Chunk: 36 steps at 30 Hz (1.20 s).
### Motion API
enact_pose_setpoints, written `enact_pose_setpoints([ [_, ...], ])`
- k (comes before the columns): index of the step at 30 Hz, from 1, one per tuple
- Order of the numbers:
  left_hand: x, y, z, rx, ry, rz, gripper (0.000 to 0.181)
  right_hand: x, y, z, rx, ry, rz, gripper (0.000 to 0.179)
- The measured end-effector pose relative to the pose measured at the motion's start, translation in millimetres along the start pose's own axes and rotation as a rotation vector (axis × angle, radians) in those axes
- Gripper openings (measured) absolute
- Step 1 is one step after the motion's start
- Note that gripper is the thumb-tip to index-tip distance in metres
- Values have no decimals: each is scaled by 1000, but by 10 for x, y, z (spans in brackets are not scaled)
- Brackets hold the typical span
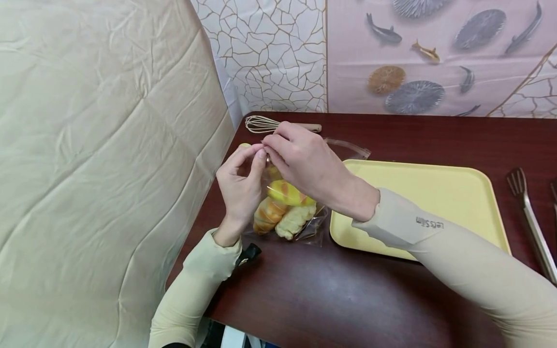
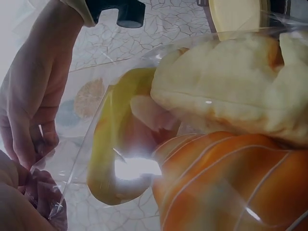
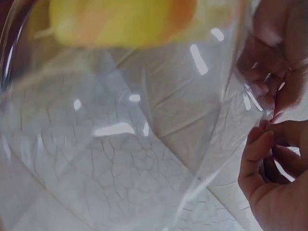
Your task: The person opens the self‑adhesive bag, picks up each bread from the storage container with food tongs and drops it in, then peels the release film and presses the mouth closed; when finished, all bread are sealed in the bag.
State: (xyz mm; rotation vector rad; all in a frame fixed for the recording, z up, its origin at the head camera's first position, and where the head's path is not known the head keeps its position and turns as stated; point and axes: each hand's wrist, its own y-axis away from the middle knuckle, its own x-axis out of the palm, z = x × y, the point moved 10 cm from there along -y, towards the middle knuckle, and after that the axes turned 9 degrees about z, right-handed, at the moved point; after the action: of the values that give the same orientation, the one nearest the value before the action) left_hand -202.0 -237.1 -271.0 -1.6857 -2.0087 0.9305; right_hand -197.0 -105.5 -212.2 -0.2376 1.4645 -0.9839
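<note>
Both hands pinch the top edge of a clear plastic bag (image 1: 321, 228), their fingertips meeting at its left corner. My left hand (image 1: 239, 181) grips from the left with thumb and fingers. From above and the right, my right hand (image 1: 309, 164) holds the same edge and covers part of the bag. Inside are a yellow bread piece (image 1: 283, 191), an orange-brown striped roll (image 1: 267, 215) and a pale, lumpy bun (image 1: 296, 221). In the left wrist view the striped roll (image 2: 231, 183) and pale bun (image 2: 221, 91) show close through the plastic.
A pale yellow tray (image 1: 426, 208) lies just right of the bag, under the right forearm. Behind the hands lies a whisk (image 1: 263, 124). A metal utensil (image 1: 528, 208) with a slotted head lies at the far right. Cream fabric (image 1: 109, 145) borders the table's left side.
</note>
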Motion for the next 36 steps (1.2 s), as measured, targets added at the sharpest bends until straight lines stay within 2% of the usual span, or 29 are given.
enact_pose_setpoints([
  [5, 3, 2, -103, 85, -172, 2, 11, 44, 4, 162, -127, 295, 24, 13],
  [7, 11, 6, -142, 121, -233, 1, 10, 71, 5, 190, -154, 366, 37, 12],
  [9, 21, 15, -160, 144, -268, 4, 9, 94, 5, 186, -163, 393, 48, 12],
  [11, 29, 23, -161, 153, -277, 6, 8, 108, 2, 168, -163, 394, 59, 12],
  [13, 40, 28, -157, 154, -269, 11, 8, 113, 0, 124, -145, 344, 66, 13],
  [19, 51, 12, -148, 128, -200, 20, 10, 66, 15, -139, 24, -3, 53, 10],
  [21, 40, 4, -144, 113, -176, 19, 12, 39, 37, -181, 50, -50, 43, 11],
  [23, 32, -5, -147, 101, -156, 17, 13, 2, 60, -173, 30, -50, 33, 10],
  [27, 33, -4, -181, 116, -170, 23, 12, -62, 93, -40, -83, 47, 18, 9],
  [31, 70, 8, -258, 184, -242, 41, 8, -83, 115, 82, -171, 149, 2, 8],
  [36, 132, 23, -377, 284, -346, 64, 7, -82, 137, 135, -207, 210, -5, 9],
])
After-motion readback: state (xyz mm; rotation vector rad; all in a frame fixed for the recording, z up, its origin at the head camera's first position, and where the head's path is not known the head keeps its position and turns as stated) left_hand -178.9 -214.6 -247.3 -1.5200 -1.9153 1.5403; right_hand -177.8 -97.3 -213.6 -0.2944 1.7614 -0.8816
